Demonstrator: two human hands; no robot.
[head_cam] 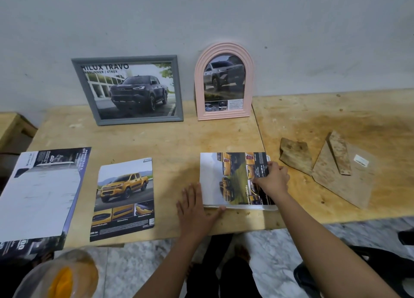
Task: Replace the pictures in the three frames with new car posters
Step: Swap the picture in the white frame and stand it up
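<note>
currently right hand (272,179) grips the right edge of the yellow-truck poster (233,179), lying on a white frame (246,207) flat on the table (161,141). left hand (193,208) flat, fingers straight, thumb touching the frame's lower left corner. grey frame (141,120) and pink frame (224,115) lean on the wall (201,17), truck pictures in both.

Plywood bench (156,138) set against a wall (201,17). At its rear stand a grey frame (141,120) and a pink arched frame (224,115). Nearer the front lie a large brochure sheet (40,197), a yellow pickup poster (125,197), a white frame (246,207) under a second poster (233,179), and two brown backing boards (295,155).
</note>
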